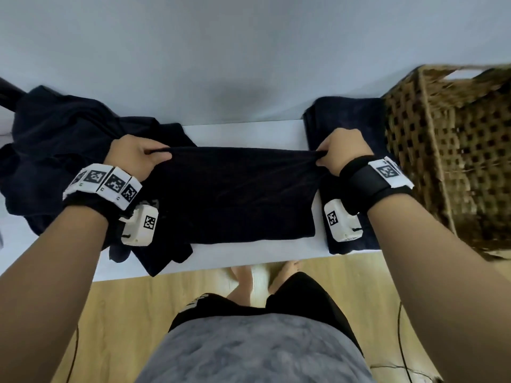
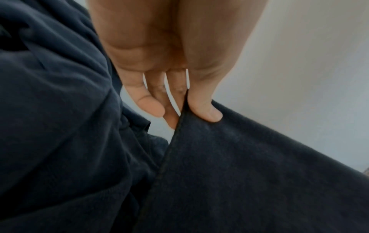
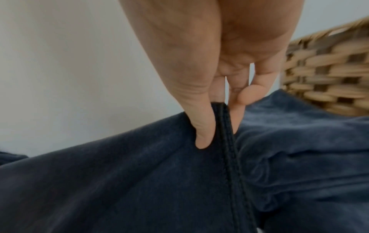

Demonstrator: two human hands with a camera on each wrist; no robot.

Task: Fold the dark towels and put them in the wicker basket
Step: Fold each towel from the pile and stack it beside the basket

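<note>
A dark towel (image 1: 235, 192) is stretched between my two hands over the middle of the white table (image 1: 246, 132). My left hand (image 1: 154, 157) pinches its far left corner, thumb on top of the cloth (image 2: 249, 173). My right hand (image 1: 322, 157) pinches the far right corner along the hem (image 3: 229, 149). The towel's near part lies on the table. The wicker basket (image 1: 453, 150) stands at the right end of the table. What it holds is hidden.
A heap of loose dark towels (image 1: 55, 150) lies at the left end of the table. A folded dark towel (image 1: 348, 120) lies beside the basket, under my right hand. A pale wall rises behind the table. Wooden floor and my feet show below its near edge.
</note>
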